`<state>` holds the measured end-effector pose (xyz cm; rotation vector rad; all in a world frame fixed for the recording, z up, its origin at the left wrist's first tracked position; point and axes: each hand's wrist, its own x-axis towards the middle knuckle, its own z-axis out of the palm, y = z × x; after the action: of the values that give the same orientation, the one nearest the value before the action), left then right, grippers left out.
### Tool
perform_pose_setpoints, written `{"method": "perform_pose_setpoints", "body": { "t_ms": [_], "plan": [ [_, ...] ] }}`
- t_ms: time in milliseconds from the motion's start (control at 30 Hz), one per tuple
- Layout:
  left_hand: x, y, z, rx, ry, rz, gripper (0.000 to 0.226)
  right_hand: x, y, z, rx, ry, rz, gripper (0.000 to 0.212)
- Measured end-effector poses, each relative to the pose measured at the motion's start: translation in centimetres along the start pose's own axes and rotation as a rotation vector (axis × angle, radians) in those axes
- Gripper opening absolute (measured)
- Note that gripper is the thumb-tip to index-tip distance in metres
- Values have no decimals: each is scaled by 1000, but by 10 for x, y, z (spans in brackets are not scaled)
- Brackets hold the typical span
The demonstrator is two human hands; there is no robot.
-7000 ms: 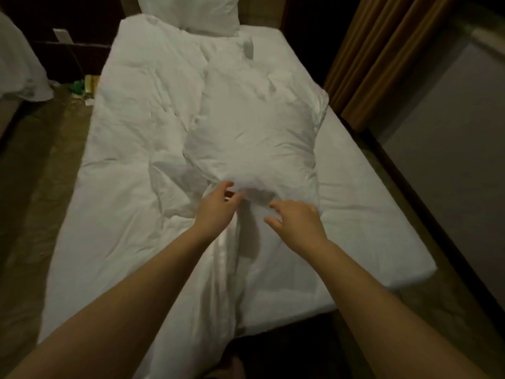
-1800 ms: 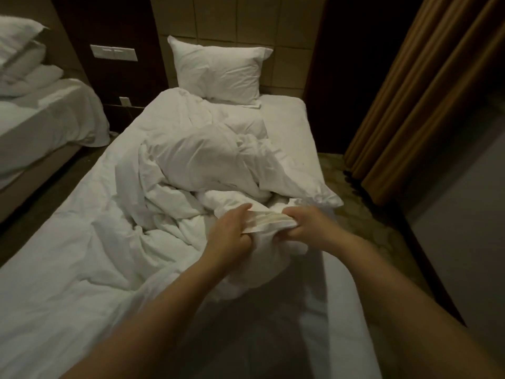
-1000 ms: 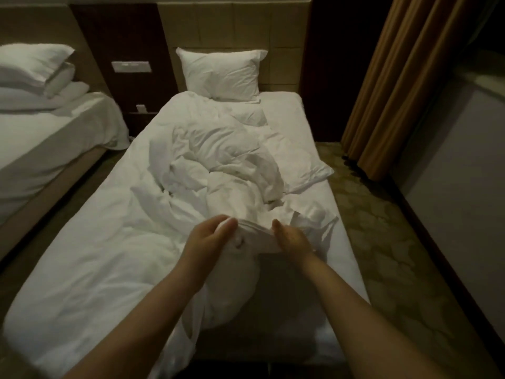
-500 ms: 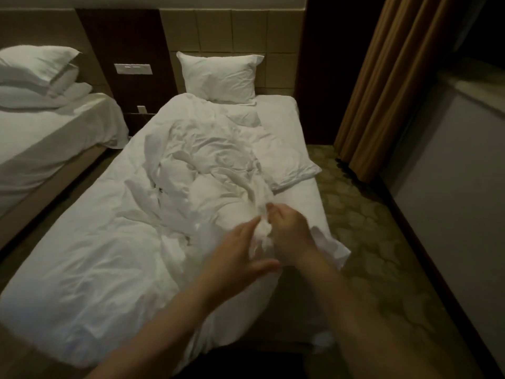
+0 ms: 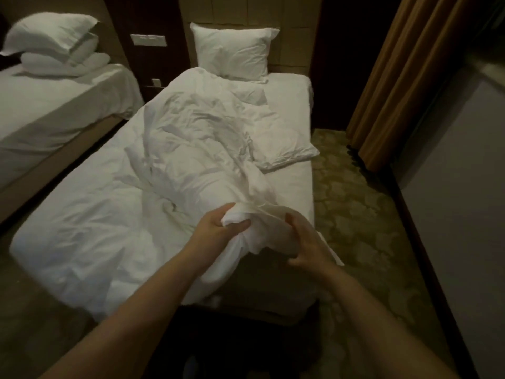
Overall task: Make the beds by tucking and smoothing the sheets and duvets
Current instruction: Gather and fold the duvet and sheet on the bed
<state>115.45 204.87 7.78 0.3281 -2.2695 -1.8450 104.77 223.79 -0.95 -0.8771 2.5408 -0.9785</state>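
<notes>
Gripping a bunched corner of the crumpled white duvet point(image 5: 191, 160) at the foot edge of the bed point(image 5: 303, 187), we clench our left hand point(image 5: 218, 228) around soft folds, while our right hand point(image 5: 306, 244) pinches the fabric beside it. A plump pillow point(image 5: 232, 50) stands at the head edge.

No legible text, labels, brands or numbers in the head view. Wall switch plate point(image 5: 148, 40) between the beds: surface blank at this resolution, no markings readable.
</notes>
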Motion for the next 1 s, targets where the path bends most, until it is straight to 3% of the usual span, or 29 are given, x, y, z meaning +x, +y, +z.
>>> {"method": "perform_pose_setpoints", "body": {
  "t_ms": [67,133,233,300,400,500,600,700,800,867,900,1000],
  "plan": [
    [-10,3,-3,-93,13,-24,15,11,3,0,-107,-26,-4,105],
    [-18,4,-9,-182,46,-54,14,20,12,2,-138,97,-19,108],
    [-22,7,-24,-262,74,-59,42,30,28,6,-66,319,-3,112],
    [-20,7,-30,-260,81,-51,34,39,27,4,-78,184,66,108],
    [-10,9,-28,-236,81,-72,22,45,17,7,-2,-203,164,62],
    [-1,6,-23,-193,187,-44,16,45,11,-1,134,-218,192,46],
    [9,-2,-29,109,433,-22,7,50,1,-35,213,-176,126,33],
    [17,-8,-31,549,517,-148,36,56,-12,-64,273,-156,16,17],
    [13,-4,3,776,425,-10,62,68,-28,-82,120,-195,-183,24],
    [14,1,41,746,265,68,69,77,-34,-91,37,-234,-348,34],
    [16,2,62,675,215,23,73,81,-35,-96,36,-258,-388,35],
    [28,9,120,483,308,-84,86,83,-29,-118,80,-316,-441,35]
  ]
}}
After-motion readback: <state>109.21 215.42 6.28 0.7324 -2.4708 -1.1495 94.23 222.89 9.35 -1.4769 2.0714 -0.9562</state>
